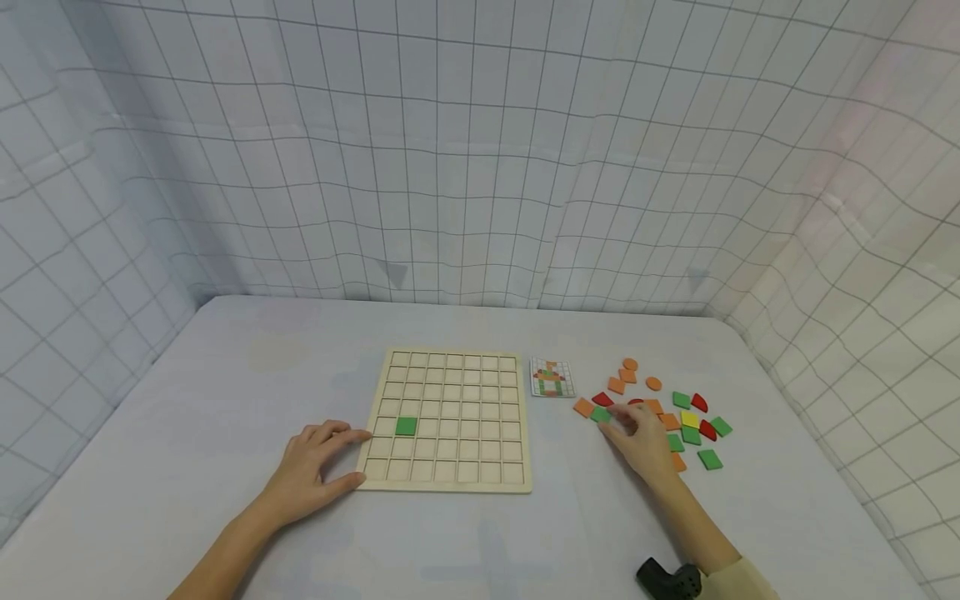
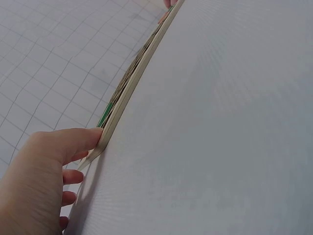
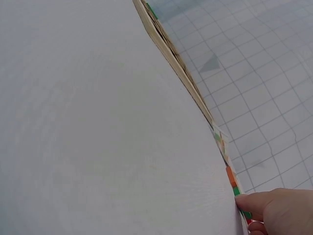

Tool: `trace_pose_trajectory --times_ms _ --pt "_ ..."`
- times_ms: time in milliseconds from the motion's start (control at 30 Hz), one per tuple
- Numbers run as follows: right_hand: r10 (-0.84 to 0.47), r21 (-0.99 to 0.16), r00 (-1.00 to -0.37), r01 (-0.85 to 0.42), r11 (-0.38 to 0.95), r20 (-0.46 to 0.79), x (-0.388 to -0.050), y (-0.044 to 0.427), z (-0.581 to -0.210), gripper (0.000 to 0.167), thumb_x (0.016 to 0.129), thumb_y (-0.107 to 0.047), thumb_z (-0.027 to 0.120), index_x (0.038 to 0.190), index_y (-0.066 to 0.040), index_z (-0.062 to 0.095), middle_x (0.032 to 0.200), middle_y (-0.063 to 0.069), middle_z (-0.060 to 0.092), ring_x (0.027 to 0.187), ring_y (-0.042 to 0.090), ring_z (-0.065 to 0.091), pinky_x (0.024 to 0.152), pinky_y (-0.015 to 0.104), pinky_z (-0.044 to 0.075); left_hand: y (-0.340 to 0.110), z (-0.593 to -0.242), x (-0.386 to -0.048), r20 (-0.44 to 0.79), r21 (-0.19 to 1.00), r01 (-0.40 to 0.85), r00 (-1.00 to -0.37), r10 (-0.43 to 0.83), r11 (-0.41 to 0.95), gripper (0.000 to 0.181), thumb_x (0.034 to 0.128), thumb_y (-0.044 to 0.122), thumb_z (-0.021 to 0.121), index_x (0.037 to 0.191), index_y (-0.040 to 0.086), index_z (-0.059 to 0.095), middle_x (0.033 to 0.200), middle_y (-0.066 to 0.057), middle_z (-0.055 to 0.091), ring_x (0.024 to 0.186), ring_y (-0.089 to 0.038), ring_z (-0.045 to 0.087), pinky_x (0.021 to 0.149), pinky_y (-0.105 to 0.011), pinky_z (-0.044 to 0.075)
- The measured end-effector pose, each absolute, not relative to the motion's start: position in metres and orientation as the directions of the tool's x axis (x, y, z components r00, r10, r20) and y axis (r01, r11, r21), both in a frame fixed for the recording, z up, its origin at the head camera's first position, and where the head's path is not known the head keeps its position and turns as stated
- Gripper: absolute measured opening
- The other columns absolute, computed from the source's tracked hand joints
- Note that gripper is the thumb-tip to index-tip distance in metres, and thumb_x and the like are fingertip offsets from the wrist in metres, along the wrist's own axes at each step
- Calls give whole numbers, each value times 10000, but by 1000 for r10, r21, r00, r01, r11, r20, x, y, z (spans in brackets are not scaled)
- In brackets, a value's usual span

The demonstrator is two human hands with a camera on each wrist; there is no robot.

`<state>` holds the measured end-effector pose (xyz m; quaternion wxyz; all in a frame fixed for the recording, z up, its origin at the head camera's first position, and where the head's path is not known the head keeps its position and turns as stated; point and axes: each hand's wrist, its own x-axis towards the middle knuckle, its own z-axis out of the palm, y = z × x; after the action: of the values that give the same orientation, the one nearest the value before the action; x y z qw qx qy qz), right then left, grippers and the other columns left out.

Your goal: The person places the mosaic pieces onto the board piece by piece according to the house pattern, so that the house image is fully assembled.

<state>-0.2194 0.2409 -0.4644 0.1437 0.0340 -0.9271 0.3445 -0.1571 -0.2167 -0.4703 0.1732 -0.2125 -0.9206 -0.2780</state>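
Nearest to where I stand, a dark wrist device [image 1: 663, 581] shows by a pale sleeve [image 1: 741, 583], both nearer than the board's near side and off to its right. At the board's [image 1: 450, 487] near-left corner rests the left hand [image 1: 311, 471], fingers loosely spread, thumb and forefinger touching the edge but not wrapped round it. The board looks wooden, stiff and fairly light; I'd hold it by its plain rim. One green square [image 1: 406, 427] sits in its second column from the left, third row from the near side.

Well to the board's right, the right hand [image 1: 645, 442] has its fingers curled, thumb and forefinger close together at a green tile [image 1: 599, 414]; whether they really pinch it, I can't tell. That tile seems thin, light, rigid and perhaps slick, best taken by opposite edges. Around it, still right of the board, lie orange squares [image 1: 583, 407], red pieces [image 1: 699, 402] and a yellow square [image 1: 689, 419]. Just beside the board's far-right side lies a pattern card [image 1: 552, 377]. Beyond the board hangs a gridded curtain [image 1: 450, 208].
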Motion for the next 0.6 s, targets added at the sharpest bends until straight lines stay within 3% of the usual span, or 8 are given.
trace_pose_trajectory --times_ms 400,600 --pt "16 -652 -926 -253 715 377 -221 236 -453 300 773 -120 727 1047 -25 652 883 72 585 804 171 509 700 215 421 -216 -467 -156 444 442 493 -846 295 749 450 720 305 737 1136 190 610 1069 8 527 932 -208 440 741 -433 294" --pt "-31 -669 -896 -352 655 442 -221 217 -437 281 742 -117 752 992 -30 660 865 98 594 795 210 514 717 284 423 -216 -467 -156 441 447 492 -848 295 747 450 721 303 738 1137 187 610 1074 7 526 940 -213 439 741 -436 291"
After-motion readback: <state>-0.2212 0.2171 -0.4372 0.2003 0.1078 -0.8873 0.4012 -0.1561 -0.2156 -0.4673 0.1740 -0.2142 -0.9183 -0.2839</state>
